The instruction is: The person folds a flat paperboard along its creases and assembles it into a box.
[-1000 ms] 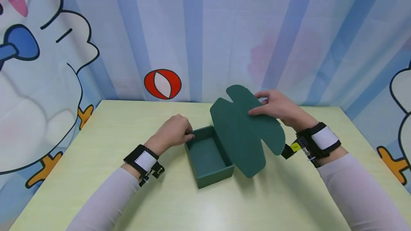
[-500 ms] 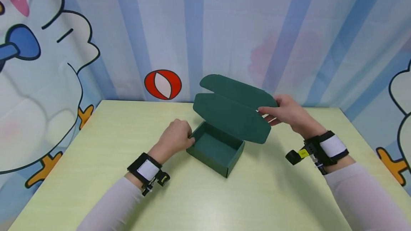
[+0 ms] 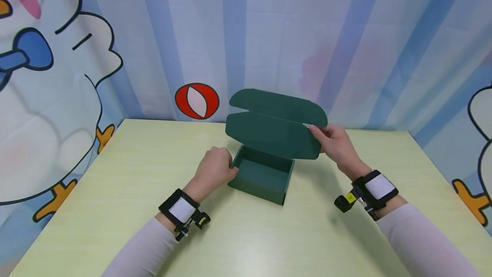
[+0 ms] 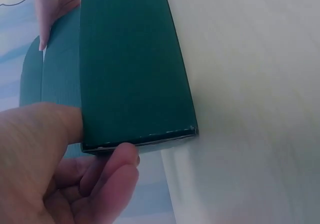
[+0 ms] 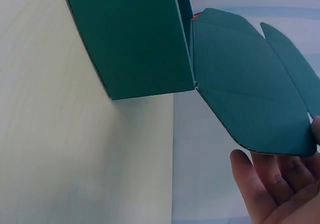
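Observation:
A dark green cardboard box stands on the table, its inside bare and its front wall towards me. Its hinged lid is raised at the back, with the front tuck flap above it. My left hand grips the box at its left end; in the left wrist view the thumb goes over the rim while the fingers curl at the end wall. My right hand pinches the lid's right end where the flap folds, thumb in front. Its other fingers are behind the lid.
The pale wooden table runs back to a striped blue curtain close behind the lid. Cartoon figures and a red-and-white ball are printed on the curtain. Each wrist wears a black strap with a small camera.
The box has turned counterclockwise, so the lid has swung from the right side to the back. My right hand has shifted to the lid's right end and come nearer.

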Action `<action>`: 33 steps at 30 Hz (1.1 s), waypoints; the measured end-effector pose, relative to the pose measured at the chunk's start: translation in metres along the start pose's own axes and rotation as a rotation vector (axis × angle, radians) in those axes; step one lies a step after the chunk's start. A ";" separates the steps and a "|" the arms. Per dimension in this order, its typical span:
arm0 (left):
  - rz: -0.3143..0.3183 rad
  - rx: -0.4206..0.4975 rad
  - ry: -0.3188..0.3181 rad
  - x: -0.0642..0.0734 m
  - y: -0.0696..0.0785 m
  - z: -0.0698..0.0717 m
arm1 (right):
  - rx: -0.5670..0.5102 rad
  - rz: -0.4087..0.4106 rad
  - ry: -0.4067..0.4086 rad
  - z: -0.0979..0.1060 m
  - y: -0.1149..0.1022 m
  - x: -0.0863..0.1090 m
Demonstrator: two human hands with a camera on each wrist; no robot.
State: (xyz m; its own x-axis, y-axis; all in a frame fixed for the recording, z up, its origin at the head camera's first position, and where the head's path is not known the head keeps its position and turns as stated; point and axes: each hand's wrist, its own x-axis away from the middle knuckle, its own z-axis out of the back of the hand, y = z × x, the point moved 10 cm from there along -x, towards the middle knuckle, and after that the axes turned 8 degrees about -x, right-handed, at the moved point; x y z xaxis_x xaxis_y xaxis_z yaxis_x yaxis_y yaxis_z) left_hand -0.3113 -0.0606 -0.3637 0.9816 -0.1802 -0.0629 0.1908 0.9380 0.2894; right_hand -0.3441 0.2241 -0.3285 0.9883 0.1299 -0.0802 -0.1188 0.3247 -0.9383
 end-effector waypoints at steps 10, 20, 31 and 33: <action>0.026 0.119 -0.007 0.006 -0.006 -0.008 | 0.019 -0.039 -0.054 -0.004 0.014 0.007; -0.032 0.268 -0.045 0.010 -0.008 -0.007 | -0.122 -0.229 -0.293 -0.041 0.061 0.037; 0.032 0.473 -0.130 0.014 0.000 -0.031 | -0.167 -0.224 -0.341 -0.067 0.066 0.055; 0.032 0.502 -0.119 0.014 0.002 -0.033 | -0.160 -0.234 -0.325 -0.064 0.066 0.053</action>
State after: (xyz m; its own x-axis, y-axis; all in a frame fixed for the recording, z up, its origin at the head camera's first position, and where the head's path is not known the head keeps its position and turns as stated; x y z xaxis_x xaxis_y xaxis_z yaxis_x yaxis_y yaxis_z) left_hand -0.2977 -0.0517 -0.3953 0.9754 -0.2134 0.0547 0.1112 0.6912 0.7140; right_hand -0.2932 0.1922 -0.4168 0.9024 0.3663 0.2268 0.1464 0.2344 -0.9610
